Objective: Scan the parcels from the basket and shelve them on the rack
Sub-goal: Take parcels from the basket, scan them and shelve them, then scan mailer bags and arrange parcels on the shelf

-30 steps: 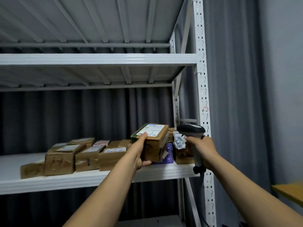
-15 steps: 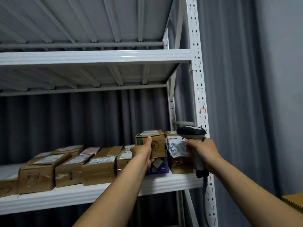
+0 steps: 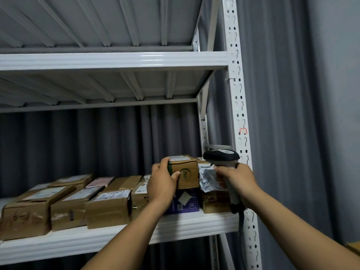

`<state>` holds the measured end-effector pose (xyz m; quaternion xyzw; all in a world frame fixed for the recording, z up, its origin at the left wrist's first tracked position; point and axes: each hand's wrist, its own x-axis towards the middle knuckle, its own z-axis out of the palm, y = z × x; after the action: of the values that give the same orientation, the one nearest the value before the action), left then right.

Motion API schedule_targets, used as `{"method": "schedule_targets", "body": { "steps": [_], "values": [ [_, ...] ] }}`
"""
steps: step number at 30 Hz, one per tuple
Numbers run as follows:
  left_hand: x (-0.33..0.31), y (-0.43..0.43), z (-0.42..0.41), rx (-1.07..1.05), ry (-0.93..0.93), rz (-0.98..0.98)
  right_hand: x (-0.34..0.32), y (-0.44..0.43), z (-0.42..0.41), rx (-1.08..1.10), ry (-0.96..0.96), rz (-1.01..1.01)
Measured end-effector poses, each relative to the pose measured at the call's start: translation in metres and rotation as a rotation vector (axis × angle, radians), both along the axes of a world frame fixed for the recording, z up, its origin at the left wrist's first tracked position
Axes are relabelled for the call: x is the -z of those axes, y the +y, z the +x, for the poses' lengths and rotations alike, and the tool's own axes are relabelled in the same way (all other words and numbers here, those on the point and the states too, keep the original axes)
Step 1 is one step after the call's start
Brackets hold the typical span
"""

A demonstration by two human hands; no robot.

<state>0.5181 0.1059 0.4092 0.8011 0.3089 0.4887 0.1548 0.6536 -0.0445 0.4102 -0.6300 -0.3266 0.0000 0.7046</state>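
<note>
While seating it, left hand (image 3: 161, 184) curled round small brown parcel (image 3: 186, 172), centre frame, atop purple box (image 3: 185, 203) on rack shelf (image 3: 175, 228); stacked, likely for want of room. Right hand (image 3: 238, 182) gripping scanner (image 3: 222, 155), held aside, scan seemingly done.

Left hand (image 3: 160, 185) and right hand (image 3: 238, 182) raised forward — fingers (image 3: 221, 170) curled, gripping.

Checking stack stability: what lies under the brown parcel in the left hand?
A purple box on the shelf lies under the brown parcel. The left hand covers its left end; its top is hidden.
</note>
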Motion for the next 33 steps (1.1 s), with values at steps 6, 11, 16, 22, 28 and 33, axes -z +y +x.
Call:
{"method": "schedule_targets", "body": {
  "steps": [6, 11, 16, 22, 28, 33],
  "values": [
    [-0.007, 0.017, 0.016, -0.015, 0.089, 0.063, 0.004, 0.0, 0.007, 0.044, -0.022, -0.043],
    [-0.008, 0.025, 0.029, -0.052, 0.159, 0.088, 0.004, -0.004, 0.001, 0.048, -0.057, -0.11],
    [-0.011, 0.024, 0.025, -0.071, 0.231, 0.101, 0.002, -0.005, -0.01, 0.021, -0.054, -0.161],
    [0.0, 0.018, -0.011, -0.029, 0.246, 0.163, 0.008, -0.021, -0.043, -0.091, -0.042, -0.179],
    [0.064, 0.006, -0.074, 0.031, 0.344, 0.198, 0.055, -0.041, -0.087, -0.207, -0.012, -0.256],
    [0.155, -0.003, -0.127, 0.065, 0.551, 0.136, 0.122, -0.044, -0.119, -0.263, 0.017, -0.358]
  ]
}}
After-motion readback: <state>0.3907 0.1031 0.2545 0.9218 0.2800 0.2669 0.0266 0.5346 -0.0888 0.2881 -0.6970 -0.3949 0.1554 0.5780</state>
